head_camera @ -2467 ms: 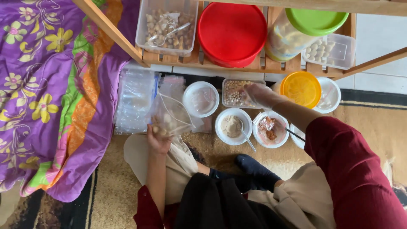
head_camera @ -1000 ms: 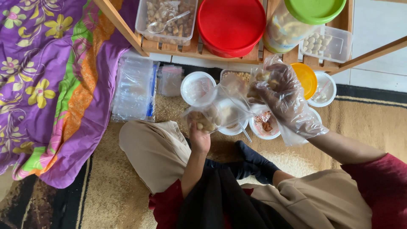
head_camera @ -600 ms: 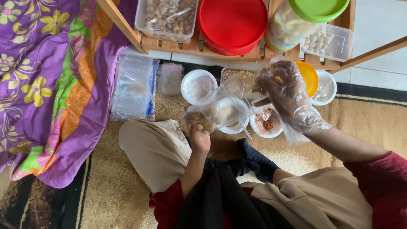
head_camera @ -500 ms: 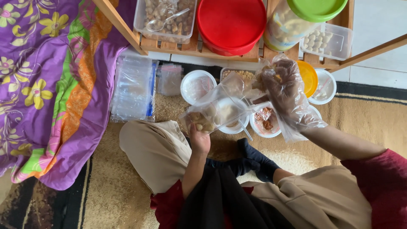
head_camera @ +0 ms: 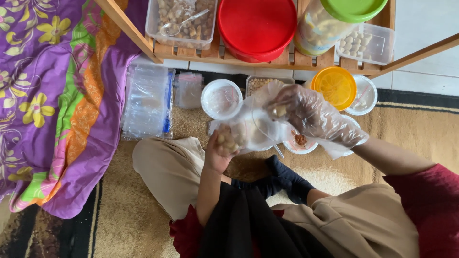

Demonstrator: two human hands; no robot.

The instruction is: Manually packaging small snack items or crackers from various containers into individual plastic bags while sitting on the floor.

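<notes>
A tan woven carpet (head_camera: 143,215) covers the floor across the lower frame, with white tile at the upper right and a purple flowered bedsheet (head_camera: 52,95) filling the left side. Along the top edge a slatted wooden shelf (head_camera: 215,53) carries a clear rectangular tub of brown snacks with a spoon (head_camera: 181,21), a round red-lidded tub (head_camera: 256,26), a green-lidded jar (head_camera: 334,19) and a small clear box of pale round pieces (head_camera: 366,44). Below it on the carpet sit a stack of clear plastic bags (head_camera: 147,102), a white round container (head_camera: 221,99) and an orange round lid (head_camera: 336,87).

Both forearms reach up from the lap toward centre frame. The left hand (head_camera: 217,153) is cupped, fingers curled around the bottom of a clear plastic bag holding brown snack pieces (head_camera: 244,131) (it sits at centre frame, above the knees). The right hand (head_camera: 311,114), inside a loose clear plastic glove, is bunched at the bag's mouth, fingertips pinching a small pale snack piece (head_camera: 281,111).
</notes>
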